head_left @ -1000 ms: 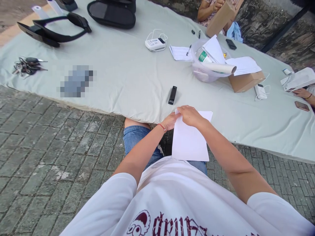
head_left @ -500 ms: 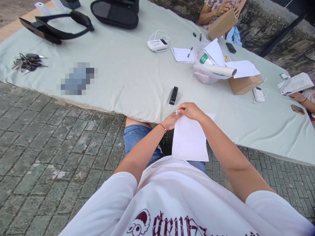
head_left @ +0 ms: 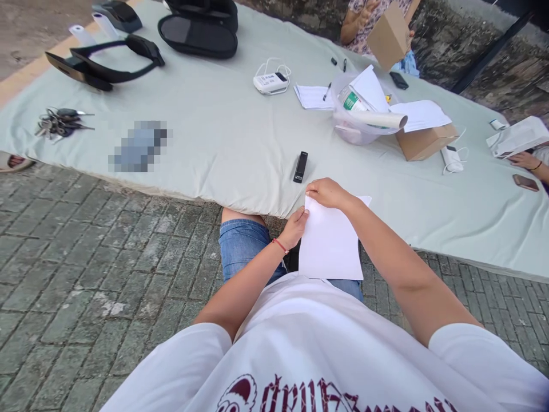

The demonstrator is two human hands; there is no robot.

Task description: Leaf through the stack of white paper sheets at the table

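A white sheet of paper (head_left: 330, 243) lies across my lap and the near edge of the cloth-covered table (head_left: 223, 137). My right hand (head_left: 328, 193) pinches the sheet's top left corner, fingers closed on it. My left hand (head_left: 295, 226) grips the sheet's left edge a little lower; a red string is tied round that wrist. A small black device (head_left: 301, 166) lies on the cloth just beyond my hands.
On the table lie keys (head_left: 60, 122), a black headset (head_left: 103, 63), a black case (head_left: 197, 31), a white device with cable (head_left: 271, 82), papers with a pen (head_left: 313, 96), a plastic tub of papers (head_left: 364, 114) and a cardboard box (head_left: 426, 143). Another person holds a box (head_left: 388, 35) at the far side. A further hand (head_left: 525, 161) rests at the right edge.
My left hand has slid down the paper's left edge, away from my right hand, which stays at the top corner. The person across has lifted and turned the box.
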